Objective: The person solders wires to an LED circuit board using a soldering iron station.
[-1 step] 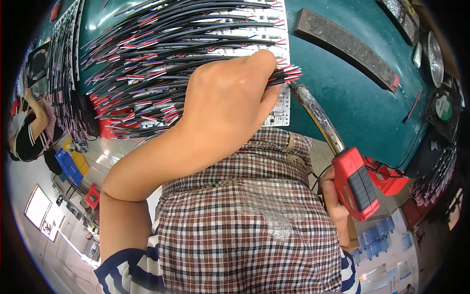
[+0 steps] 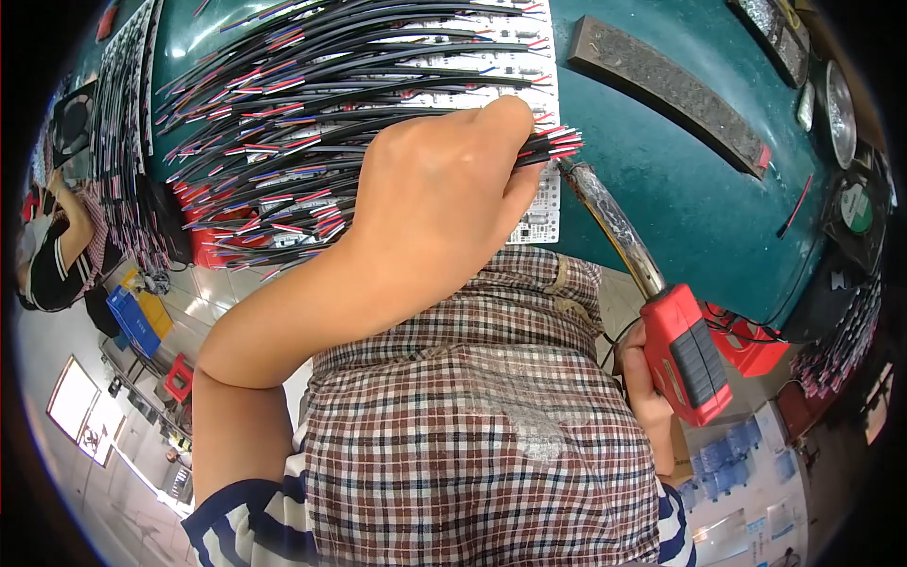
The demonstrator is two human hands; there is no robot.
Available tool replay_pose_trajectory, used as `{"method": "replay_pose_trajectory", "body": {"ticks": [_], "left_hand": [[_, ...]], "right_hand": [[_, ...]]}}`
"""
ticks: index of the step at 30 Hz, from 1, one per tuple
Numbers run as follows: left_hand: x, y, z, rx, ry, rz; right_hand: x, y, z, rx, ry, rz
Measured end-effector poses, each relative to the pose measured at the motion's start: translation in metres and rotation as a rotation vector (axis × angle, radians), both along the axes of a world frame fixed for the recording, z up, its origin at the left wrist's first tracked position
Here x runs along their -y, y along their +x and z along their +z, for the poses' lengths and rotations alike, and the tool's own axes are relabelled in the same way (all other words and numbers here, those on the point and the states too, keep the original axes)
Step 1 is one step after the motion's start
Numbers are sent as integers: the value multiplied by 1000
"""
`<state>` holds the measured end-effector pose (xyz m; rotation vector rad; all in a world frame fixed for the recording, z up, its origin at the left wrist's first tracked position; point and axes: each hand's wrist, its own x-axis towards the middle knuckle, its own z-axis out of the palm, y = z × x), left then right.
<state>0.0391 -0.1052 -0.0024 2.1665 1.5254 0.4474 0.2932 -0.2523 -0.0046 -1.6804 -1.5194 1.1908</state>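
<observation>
My left hand (image 2: 444, 184) is closed round a bundle of black cables (image 2: 540, 149). Their stripped red, white and dark wire ends stick out past the thumb side, over the right edge of a white circuit board panel (image 2: 543, 203). In my right hand (image 2: 644, 373), at the lower right, is a soldering iron (image 2: 685, 354) with a red and black handle; the handle covers part of the fingers. Its metal barrel slants up left, and the tip is close below the wire ends; I cannot tell whether they touch. Many more black cables (image 2: 274, 142) fan out leftward across the panel.
A long dark bar (image 2: 671, 94) lies on the green table (image 2: 614, 203), with a loose wire (image 2: 795, 208) to its right. A metal dish (image 2: 837, 113) and a solder spool (image 2: 855, 208) stand at the right edge. Another person (image 2: 71, 236) is at far left.
</observation>
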Motion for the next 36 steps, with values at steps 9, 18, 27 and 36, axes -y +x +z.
{"method": "replay_pose_trajectory", "body": {"ticks": [9, 18, 27, 36], "left_hand": [[1, 0, -2, -19, 13, -5], [-4, -3, 1, 9, -23, -16], [-3, -3, 0, 5, -23, -15], [-4, -5, -3, 55, -34, -48]], "right_hand": [[10, 5, 6, 32, -119, -37], [11, 6, 4, 69, -36, -17], [13, 8, 1, 77, -65, 20], [20, 10, 4, 24, -103, -43]]}}
